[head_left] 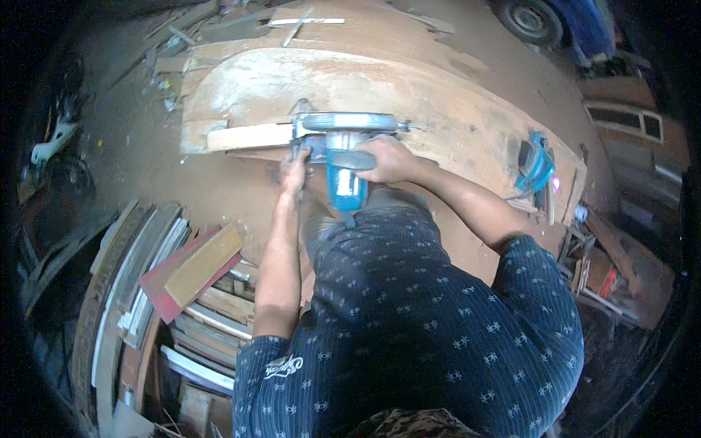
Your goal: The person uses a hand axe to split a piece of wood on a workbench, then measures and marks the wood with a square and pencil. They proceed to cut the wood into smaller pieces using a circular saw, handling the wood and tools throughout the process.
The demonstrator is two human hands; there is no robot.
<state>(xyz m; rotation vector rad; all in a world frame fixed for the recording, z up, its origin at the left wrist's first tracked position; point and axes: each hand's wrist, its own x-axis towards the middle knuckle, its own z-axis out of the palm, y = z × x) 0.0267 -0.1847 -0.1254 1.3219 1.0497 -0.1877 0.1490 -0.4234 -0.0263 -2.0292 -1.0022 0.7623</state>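
A blue-green circular saw (346, 182) with a silver blade guard lies across a pale wooden board (252, 136) at the near edge of the worktable (438, 95). My right hand (387, 159) is wrapped round the saw's dark handle. My left hand (293, 174) is closed at the front left corner of the saw's base plate, thumb up. Whether its fingers grip the plate or the board's edge beneath, I cannot tell. The board's left end sticks out past the saw; the part under the saw is hidden.
A second blue-green power tool (535, 162) rests at the table's right end beside a wooden strip (550, 201). Stacked planks (139, 285) stand at the lower left, with a red panel (164, 292) on them. A blue vehicle's wheel (529, 20) shows at the far right.
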